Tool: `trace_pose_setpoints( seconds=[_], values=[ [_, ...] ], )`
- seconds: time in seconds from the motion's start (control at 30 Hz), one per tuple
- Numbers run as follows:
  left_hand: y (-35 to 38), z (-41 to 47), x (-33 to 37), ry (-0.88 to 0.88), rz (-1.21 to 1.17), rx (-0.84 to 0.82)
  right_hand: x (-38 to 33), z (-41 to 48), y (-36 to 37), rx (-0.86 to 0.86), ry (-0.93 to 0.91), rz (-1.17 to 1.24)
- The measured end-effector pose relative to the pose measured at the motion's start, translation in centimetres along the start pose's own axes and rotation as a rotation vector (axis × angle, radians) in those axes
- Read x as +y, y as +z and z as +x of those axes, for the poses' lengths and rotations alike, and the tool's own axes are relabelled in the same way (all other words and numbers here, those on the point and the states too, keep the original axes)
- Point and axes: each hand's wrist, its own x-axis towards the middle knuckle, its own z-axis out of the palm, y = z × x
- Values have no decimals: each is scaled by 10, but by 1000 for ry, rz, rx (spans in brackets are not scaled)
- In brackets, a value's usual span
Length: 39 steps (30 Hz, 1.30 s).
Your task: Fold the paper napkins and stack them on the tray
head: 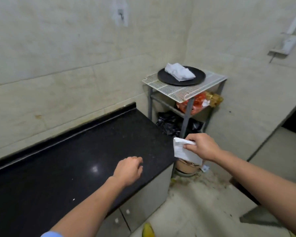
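My right hand (202, 146) pinches a folded white paper napkin (182, 152) in the air, just past the right end of the black counter (75, 154). My left hand (129, 169) hovers over the counter, fingers loosely curled, holding nothing. Farther back, a round black tray (164, 76) sits on a white wire rack (183, 92). A pile of white folded napkins (179, 71) lies on the tray.
Under the rack, a grey metal stand holds an orange bag (195, 103) and black bags (169, 124). A clay-coloured pot (186, 167) stands on the floor below my right hand. Tiled walls close the corner; grey cabinet doors (143, 199) sit under the counter.
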Motion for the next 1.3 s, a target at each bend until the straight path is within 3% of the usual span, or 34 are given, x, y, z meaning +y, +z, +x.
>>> trace_pose_setpoints(
  seconds=[0.33, 0.57, 0.87, 1.0, 1.3],
  values=[
    [-46, 238, 14, 221, -22, 59, 82, 153, -111, 160, 71, -34],
    [-69, 350, 24, 256, -55, 76, 121, 257, -170, 229, 60, -97],
    [-67, 486, 29, 109, -53, 248, 193, 443, -216, 233, -93, -17],
    [-63, 541, 48, -40, -68, 334, 217, 532, -226, 185, -243, 16],
    [-30, 590, 83, -348, -44, 372, 224, 690, -205, -214, -487, 4]
  ],
)
